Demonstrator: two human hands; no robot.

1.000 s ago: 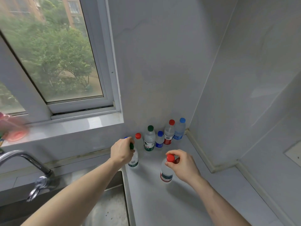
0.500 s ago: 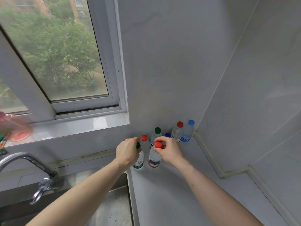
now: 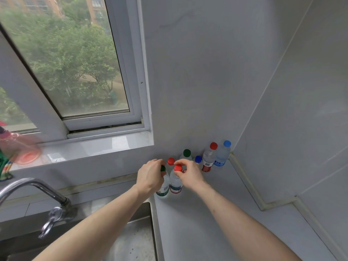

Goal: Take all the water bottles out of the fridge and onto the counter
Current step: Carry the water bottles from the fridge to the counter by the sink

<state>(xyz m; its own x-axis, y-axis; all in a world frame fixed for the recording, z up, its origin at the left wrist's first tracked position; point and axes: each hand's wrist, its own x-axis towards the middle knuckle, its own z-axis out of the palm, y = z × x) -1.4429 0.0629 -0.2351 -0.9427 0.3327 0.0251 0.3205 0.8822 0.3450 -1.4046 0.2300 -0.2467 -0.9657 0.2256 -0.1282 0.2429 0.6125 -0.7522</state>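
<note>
Left grip [image 3: 150,177], just left of frame centre: fingers curled over the top of a green-capped bottle [image 3: 163,187], clamped round its neck, cap only partly showing past the knuckles. Right grip [image 3: 188,174], just beside it: thumb and fingers pinched on the red cap of a red-labelled bottle [image 3: 176,183]. Both bottles upright on the grey desk [image 3: 216,213], side by side and touching or nearly so, near the desk's left edge by the sink [image 3: 131,232].

Behind the two grips, along the back wall, a row of more bottles running toward the corner at centre right: a red-capped one [image 3: 171,161] mostly hidden behind the fingers, a second green-capped one [image 3: 186,153], a short blue-capped one [image 3: 198,159] partly hidden by the right knuckles, a taller red-capped bottle with a red label [image 3: 208,159], and a blue-capped bottle with a blue label [image 3: 223,155] closest to the corner, touching or nearly touching its neighbour.

Lower left: steel sink basin with a chrome tap [image 3: 33,194] arching over it. Upper left: a white-framed window [image 3: 75,63] with trees beyond, and a pale sill [image 3: 94,147] beneath it. Far left edge on the sill: a blurred pink object [image 3: 20,149], too smeared to identify.
</note>
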